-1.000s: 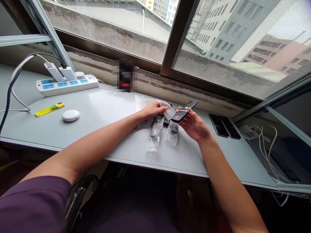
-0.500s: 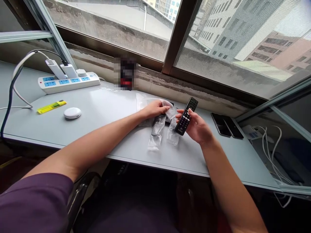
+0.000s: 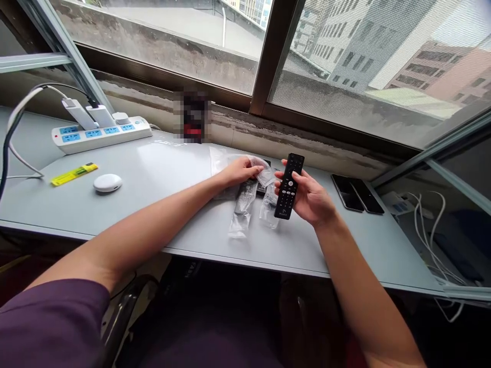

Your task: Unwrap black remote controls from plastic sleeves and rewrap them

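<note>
My right hand (image 3: pixel 310 197) holds a black remote control (image 3: pixel 289 188) nearly upright, its buttons facing me and the thumb on its right side. To its left, my left hand (image 3: pixel 242 171) grips a crumpled clear plastic bag (image 3: pixel 264 176) between thumb and fingers. Below my left hand, a dark object in a clear plastic sleeve (image 3: pixel 241 222) lies on the grey desk (image 3: pixel 164 202). Another clear packet (image 3: pixel 269 217) rests between that sleeve and the remote. Part of a black item (image 3: pixel 261 188) shows under the plastic.
At the left are a white power strip (image 3: pixel 102 134) with plugs and cables, a yellow packet (image 3: pixel 74 174) and a white oval case (image 3: pixel 108 183). Two dark phones (image 3: pixel 347 193) lie at the right. A blurred black-and-red item (image 3: pixel 194 117) stands by the window ledge.
The remote has turned from a slant to nearly upright in my right hand. My left hand stays on the plastic. The whole view has shifted slightly.
</note>
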`<state>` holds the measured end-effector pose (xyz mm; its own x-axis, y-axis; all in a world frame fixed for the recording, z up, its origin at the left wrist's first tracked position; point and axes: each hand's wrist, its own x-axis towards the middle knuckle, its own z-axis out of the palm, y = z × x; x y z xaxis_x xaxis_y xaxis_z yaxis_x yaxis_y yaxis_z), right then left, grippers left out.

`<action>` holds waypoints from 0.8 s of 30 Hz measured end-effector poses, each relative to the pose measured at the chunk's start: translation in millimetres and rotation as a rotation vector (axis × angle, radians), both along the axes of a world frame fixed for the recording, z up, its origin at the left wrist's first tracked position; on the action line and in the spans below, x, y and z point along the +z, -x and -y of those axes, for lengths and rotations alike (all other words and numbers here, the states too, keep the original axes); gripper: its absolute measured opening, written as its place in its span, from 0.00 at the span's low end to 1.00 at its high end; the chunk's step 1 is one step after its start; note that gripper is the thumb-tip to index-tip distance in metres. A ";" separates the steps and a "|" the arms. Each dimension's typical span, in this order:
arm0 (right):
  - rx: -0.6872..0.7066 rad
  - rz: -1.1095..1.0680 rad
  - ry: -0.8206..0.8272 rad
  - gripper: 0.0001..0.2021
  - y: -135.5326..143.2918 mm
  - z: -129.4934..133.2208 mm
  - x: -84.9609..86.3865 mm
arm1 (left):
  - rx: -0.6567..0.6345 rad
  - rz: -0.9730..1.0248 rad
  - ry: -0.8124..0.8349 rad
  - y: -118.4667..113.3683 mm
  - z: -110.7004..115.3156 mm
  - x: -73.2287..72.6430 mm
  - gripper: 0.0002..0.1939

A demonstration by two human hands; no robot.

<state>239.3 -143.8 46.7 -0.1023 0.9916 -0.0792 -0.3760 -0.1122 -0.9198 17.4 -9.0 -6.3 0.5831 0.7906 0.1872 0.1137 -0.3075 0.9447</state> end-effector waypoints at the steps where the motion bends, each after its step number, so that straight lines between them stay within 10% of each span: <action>1: 0.000 -0.012 0.000 0.13 0.2 -0.1 0.0 | 0.004 0.003 0.010 0.1 -0.3 0.1 0.18; 24: -0.182 -0.167 0.268 0.11 1.0 -17.5 -6.5 | 0.048 0.073 0.110 -3.4 -5.9 -2.7 0.12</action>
